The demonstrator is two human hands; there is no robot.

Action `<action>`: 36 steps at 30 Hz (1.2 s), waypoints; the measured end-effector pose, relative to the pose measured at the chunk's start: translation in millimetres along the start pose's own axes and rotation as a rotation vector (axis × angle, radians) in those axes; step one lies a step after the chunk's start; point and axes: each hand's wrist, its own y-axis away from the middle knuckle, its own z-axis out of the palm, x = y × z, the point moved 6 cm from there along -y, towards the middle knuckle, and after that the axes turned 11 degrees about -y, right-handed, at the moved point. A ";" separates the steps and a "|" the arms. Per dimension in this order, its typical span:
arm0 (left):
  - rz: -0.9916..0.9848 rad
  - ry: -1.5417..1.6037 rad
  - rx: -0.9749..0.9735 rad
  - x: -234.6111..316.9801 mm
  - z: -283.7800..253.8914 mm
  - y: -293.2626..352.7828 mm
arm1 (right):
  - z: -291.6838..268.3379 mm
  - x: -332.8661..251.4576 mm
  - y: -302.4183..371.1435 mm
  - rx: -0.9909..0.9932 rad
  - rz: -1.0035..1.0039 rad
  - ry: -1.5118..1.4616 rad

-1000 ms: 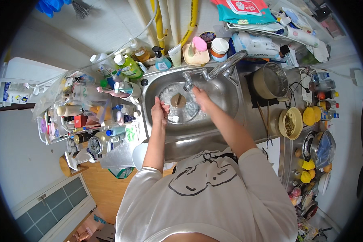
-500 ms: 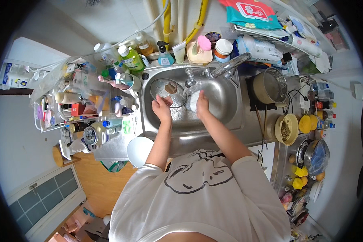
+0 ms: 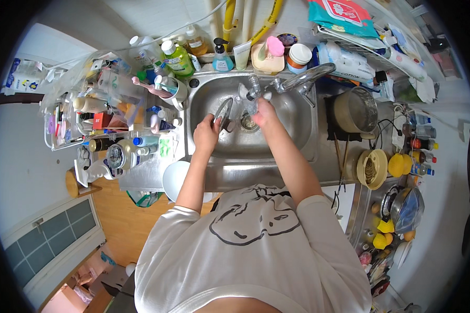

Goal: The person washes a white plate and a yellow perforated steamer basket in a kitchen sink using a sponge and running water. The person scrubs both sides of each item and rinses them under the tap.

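Pale round bowl (image 3: 174, 176) at counter's front edge, beside left forearm; left hand (image 3: 206, 134) over sink (image 3: 293, 128), fingers curled closed on rim of glass lid (image 3: 225, 110), lid tilted steeply on edge, brown knob (image 3: 230, 125) facing right; drain (image 3: 248, 121) between hands; right hand (image 3: 265, 111) just below faucet (image 3: 309, 74) spout, fingers bent near whitish blur, grip and opening cannot be told; deep pot (image 3: 340, 112) right of sink.

Off-white T-shirt (image 3: 256, 266), 2 short sleeves (image 3: 326, 227), black outline drawing (image 3: 256, 225), bare hands (image 3: 206, 135)
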 end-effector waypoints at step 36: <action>-0.600 1.364 0.011 -46.5 45.2 87.2 | 3.6 10.4 6.6 0.021 0.004 0.388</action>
